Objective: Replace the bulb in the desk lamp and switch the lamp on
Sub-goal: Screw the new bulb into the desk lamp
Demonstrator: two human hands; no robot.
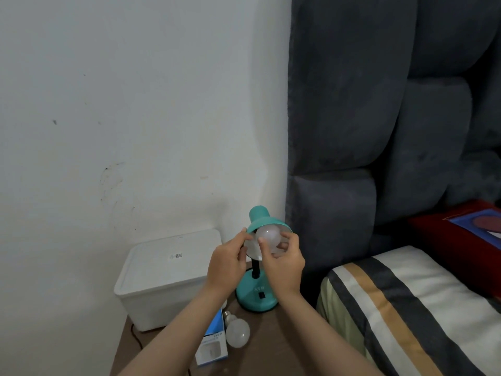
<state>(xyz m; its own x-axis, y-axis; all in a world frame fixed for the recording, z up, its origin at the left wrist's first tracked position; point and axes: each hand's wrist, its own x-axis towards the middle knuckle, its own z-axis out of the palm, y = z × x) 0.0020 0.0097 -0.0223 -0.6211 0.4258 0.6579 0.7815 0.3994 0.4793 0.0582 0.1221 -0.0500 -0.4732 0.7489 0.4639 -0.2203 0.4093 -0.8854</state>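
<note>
Standing on brown nightstand (271,346): lamp (257,294).

The teal desk lamp (257,295) stands on its round base, with the shade (264,222) tilted up and a frosted white bulb (269,235) inside it. In front of the lamp's base, a second white bulb (237,332) lies on its side, beside a blue-and-white bulb box (212,341).

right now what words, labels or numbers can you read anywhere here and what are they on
"ATN", roughly, in raised letters on the lamp base; faint, so not certain.
Sticker with a square code on the white box lid: too small to read.
Print on the blue and white bulb carton: upside down and blurred, not readable.
Bulb in the shade and loose bulb on the table: no readable marking.
</note>
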